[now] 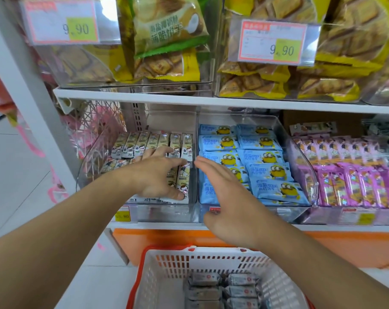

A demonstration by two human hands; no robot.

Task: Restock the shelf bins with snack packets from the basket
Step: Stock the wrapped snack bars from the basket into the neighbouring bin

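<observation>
My left hand [160, 172] lies inside the left clear bin [164, 214], fingers spread flat over the narrow cream snack packets [153, 141] standing in rows there. My right hand [224, 197] hovers flat and open in front of the middle clear bin [300, 214], which holds light blue packets [262, 157] with a yellow cartoon figure. It holds nothing. Below, a white basket [166, 270] with a red rim holds several grey packets [222, 288].
A third bin on the right holds purple packets [353, 181]. The shelf above carries clear bins of yellow and green biscuit bags [166, 34] with price tags. A white shelf upright [33, 103] stands at the left. An orange panel [345, 248] runs under the shelf.
</observation>
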